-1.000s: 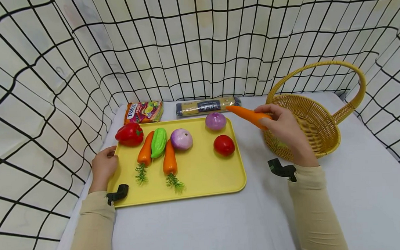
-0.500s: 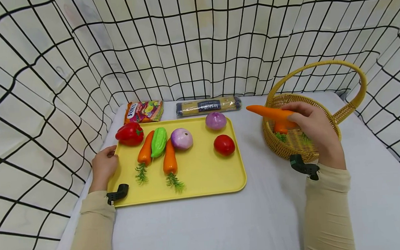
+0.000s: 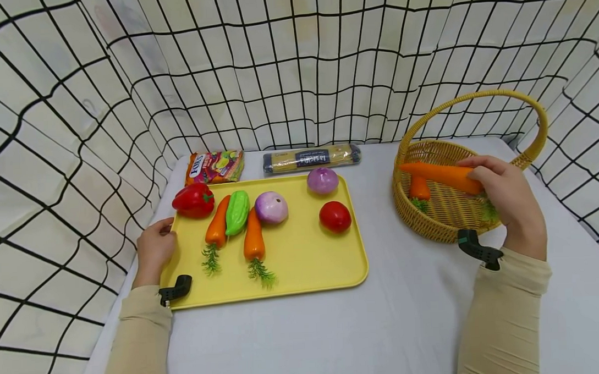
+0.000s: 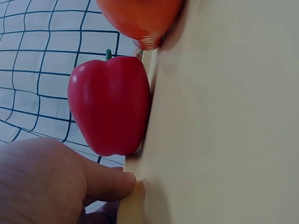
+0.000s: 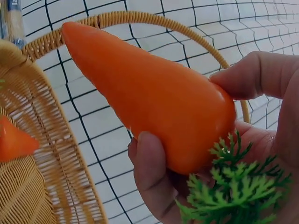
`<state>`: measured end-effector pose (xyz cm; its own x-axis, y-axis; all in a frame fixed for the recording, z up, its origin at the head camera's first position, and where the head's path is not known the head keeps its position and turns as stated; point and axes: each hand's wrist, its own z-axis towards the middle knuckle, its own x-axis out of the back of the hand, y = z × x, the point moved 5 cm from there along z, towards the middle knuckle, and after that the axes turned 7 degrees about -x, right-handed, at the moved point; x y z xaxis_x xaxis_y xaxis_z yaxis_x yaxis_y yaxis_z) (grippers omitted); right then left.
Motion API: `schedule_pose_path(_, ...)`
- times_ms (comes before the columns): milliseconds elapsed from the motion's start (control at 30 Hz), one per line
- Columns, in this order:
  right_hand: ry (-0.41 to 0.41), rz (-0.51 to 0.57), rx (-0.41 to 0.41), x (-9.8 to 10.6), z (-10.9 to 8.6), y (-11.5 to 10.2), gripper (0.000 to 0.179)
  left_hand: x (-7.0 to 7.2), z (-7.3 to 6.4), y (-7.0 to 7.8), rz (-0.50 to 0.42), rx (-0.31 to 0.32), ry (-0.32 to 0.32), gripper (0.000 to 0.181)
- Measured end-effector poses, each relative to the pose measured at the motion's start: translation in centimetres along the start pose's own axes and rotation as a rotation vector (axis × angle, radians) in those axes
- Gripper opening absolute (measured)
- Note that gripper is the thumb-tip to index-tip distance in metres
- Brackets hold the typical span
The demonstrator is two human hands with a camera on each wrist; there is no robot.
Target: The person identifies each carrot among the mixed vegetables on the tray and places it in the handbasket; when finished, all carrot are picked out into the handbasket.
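My right hand [image 3: 512,199] grips a toy carrot [image 5: 159,93] by its thick end, over the wicker basket [image 3: 404,219]. The carrot lies sideways with its tip to the left, and green leaves [image 5: 233,191] hang at its base. Inside the basket rests another carrot [image 3: 419,188]. My left hand [image 3: 155,247] holds the left rim of the yellow tray [image 3: 312,263], its thumb [image 4: 114,183] over the edge. Just beyond that thumb sits a red bell pepper [image 4: 110,105]. Two carrots [image 3: 254,238], a green pepper [image 3: 237,213], two purple onions [image 3: 272,208] and a tomato [image 3: 335,217] are on the tray.
Behind the tray lie a colourful candy bag [image 3: 214,167] and a pack of spaghetti [image 3: 311,158]. The basket's tall handle [image 3: 499,93] arches above it. White walls with black netting [image 3: 295,71] stand around the white table [image 3: 285,341].
My right hand has moved right with the carrot, from beside the basket's left edge to over its opening. The left hand stays at the tray's rim.
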<state>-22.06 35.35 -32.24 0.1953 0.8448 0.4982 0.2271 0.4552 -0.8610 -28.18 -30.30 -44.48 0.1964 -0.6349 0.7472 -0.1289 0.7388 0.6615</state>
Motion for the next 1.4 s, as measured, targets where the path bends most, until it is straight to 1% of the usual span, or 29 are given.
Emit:
schedule_pose_path(200,0.075,-0.005,-0.049,0.7,0.4,1.0,0.044,0.0,0.0,0.0,-0.003,0.0,0.004,0.046)
schedule_pose_path(333,0.115,0.008,-0.077,0.5,1.0,1.5,0.042,0.0,-0.1,-0.1,-0.004,0.005,0.004,0.046)
schedule_pose_path(433,0.125,0.01,-0.089,0.1,1.4,1.8,0.044,0.0,-0.1,-0.1,-0.005,0.007,0.002,0.046)
schedule_pose_path(567,0.116,-0.01,-0.105,-0.4,1.8,2.2,0.048,0.1,-0.1,0.0,-0.005,0.002,0.003,0.046)
schedule_pose_path(733,0.102,-0.069,-0.127,-0.7,2.1,2.8,0.054,0.1,-0.2,0.2,0.0,-0.017,0.013,0.046)
schedule_pose_path(1000,0.072,-0.093,-0.141,-1.5,2.8,3.4,0.063,0.2,-0.3,0.3,-0.005,-0.018,0.01,0.046)
schedule_pose_path(1300,0.044,-0.089,-0.158,-2.0,3.3,4.2,0.059,0.3,-0.3,0.4,-0.003,-0.021,0.011,0.046)
schedule_pose_path(1400,0.048,-0.104,-0.166,-2.2,3.4,4.5,0.057,0.3,-0.2,0.4,-0.004,-0.02,0.01,0.046)
